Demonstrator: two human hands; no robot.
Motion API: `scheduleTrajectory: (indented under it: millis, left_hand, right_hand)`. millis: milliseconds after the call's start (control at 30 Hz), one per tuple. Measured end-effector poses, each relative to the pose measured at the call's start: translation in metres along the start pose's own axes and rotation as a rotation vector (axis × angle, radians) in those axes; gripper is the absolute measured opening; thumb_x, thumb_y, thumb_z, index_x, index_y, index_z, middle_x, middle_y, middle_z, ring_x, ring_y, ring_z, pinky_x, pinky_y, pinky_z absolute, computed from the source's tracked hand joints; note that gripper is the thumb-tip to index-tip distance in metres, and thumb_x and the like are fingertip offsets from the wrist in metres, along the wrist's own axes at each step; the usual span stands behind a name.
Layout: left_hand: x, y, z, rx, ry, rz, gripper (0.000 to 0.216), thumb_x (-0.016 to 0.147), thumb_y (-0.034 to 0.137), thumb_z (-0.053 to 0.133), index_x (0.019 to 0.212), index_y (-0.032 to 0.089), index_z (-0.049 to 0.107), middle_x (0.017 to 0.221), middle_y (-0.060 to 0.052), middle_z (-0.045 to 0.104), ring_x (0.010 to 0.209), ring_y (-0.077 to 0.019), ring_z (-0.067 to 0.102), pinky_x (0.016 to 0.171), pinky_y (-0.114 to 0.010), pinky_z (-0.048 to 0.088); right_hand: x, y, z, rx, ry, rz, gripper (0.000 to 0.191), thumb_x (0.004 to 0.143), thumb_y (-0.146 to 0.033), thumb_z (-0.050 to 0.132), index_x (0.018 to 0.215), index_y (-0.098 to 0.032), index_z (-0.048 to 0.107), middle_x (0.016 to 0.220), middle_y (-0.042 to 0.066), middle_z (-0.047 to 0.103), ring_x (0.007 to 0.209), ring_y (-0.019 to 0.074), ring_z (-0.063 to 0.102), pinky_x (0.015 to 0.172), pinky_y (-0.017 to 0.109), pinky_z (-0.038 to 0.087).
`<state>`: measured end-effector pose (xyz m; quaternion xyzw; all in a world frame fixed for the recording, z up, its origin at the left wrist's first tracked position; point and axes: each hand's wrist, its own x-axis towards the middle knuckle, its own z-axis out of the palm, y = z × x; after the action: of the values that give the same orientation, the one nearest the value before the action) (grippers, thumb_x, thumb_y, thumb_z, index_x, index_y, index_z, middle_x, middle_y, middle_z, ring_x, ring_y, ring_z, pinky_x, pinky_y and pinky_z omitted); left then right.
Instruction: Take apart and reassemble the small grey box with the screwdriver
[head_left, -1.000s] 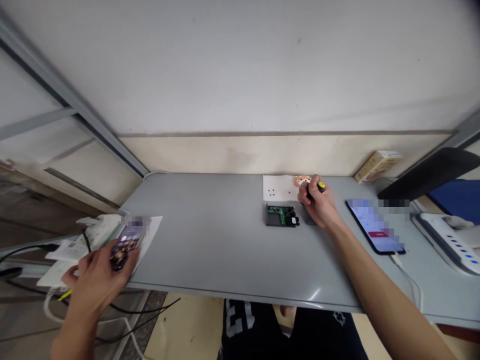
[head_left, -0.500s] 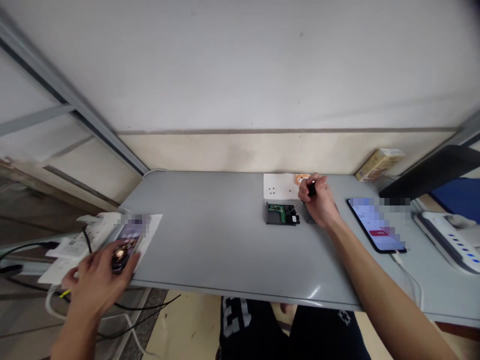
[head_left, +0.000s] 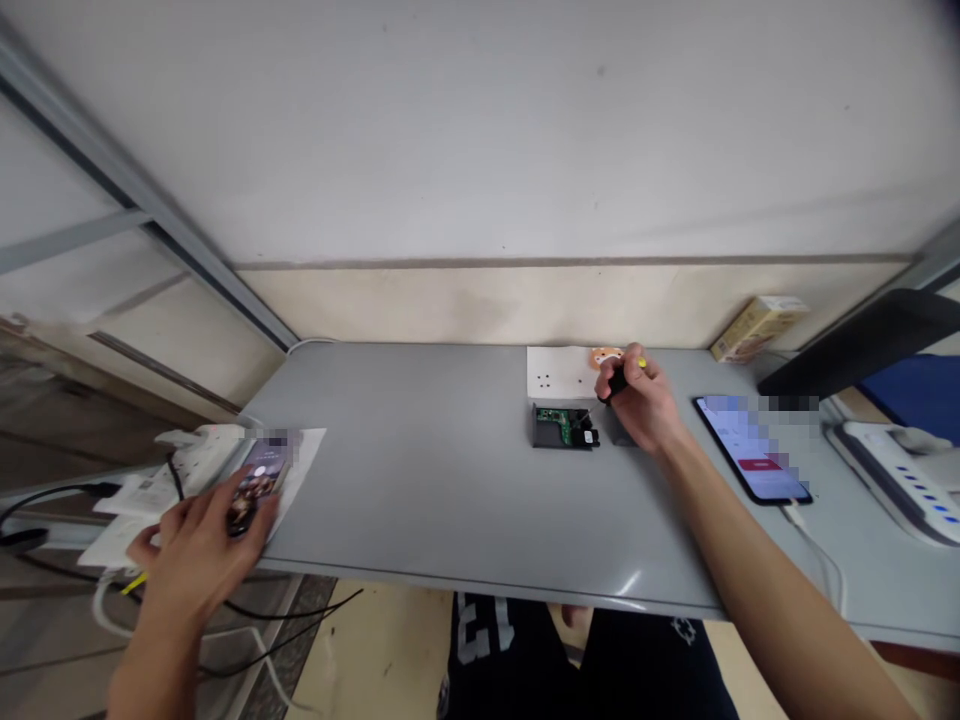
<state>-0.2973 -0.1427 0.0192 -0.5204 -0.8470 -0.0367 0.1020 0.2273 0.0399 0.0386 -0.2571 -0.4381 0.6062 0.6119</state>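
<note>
My right hand [head_left: 641,400] is closed round the dark handle of a screwdriver [head_left: 619,382], whose yellow end shows by the thumb. Its thin shaft points down left at a small open device [head_left: 564,428] with a green circuit board in a dark casing. A dark grey part [head_left: 621,430] lies partly hidden under the right hand. On the left, my left hand [head_left: 206,535] grips a lit phone [head_left: 260,482] between thumb and fingers. The phone rests on white paper [head_left: 304,460] at the table edge. Several tiny dark screws [head_left: 543,381] lie on a white sheet [head_left: 559,362] behind the device.
A second phone [head_left: 754,455] is charging on the grey table [head_left: 420,470] at the right. Beyond it are a power strip [head_left: 904,485], a small carton [head_left: 761,328] and a dark upright panel [head_left: 862,340]. White sockets [head_left: 202,455] and cables hang over the left edge.
My right hand has turned a little with the screwdriver, and the yellow handle end has come into view. My left hand stays at the phone, with its fingers slightly shifted.
</note>
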Motion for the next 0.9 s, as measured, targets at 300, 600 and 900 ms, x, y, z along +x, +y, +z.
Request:
scheduleTrajectory:
  millis: [300,600,900]
  left_hand:
    - [0.005,0.003,0.003,0.027,0.019,0.006,0.067,0.100,0.063,0.032,0.151,0.020,0.041,0.138,-0.020,0.059,0.138,-0.0399,0.042,0.112,-0.059,0.023]
    - [0.003,-0.006,0.008,0.084,0.056,0.018,0.061,0.099,0.064,0.032,0.145,0.027,0.048,0.131,-0.015,0.064,0.131,-0.0370,0.048,0.109,-0.055,0.029]
    - [-0.004,-0.001,0.008,0.062,0.114,0.018,0.057,0.099,0.063,0.035,0.142,0.029,0.050,0.128,-0.013,0.066,0.131,-0.0353,0.050,0.110,-0.053,0.026]
  right_hand:
    - [0.002,0.001,0.008,0.046,0.041,-0.005,0.043,0.088,-0.062,0.068,0.077,-0.025,0.049,0.065,-0.004,0.027,0.054,0.0121,0.029,0.049,0.026,0.031]
    - [0.001,-0.001,0.004,0.118,0.034,-0.003,0.021,0.092,-0.045,0.066,0.085,-0.026,0.068,0.088,0.004,0.055,0.076,0.0162,0.055,0.070,0.031,0.052]
    - [-0.001,0.001,0.002,0.129,-0.014,-0.032,0.018,0.090,-0.043,0.072,0.088,-0.026,0.068,0.093,0.003,0.057,0.083,0.0155,0.058,0.074,0.030,0.050]
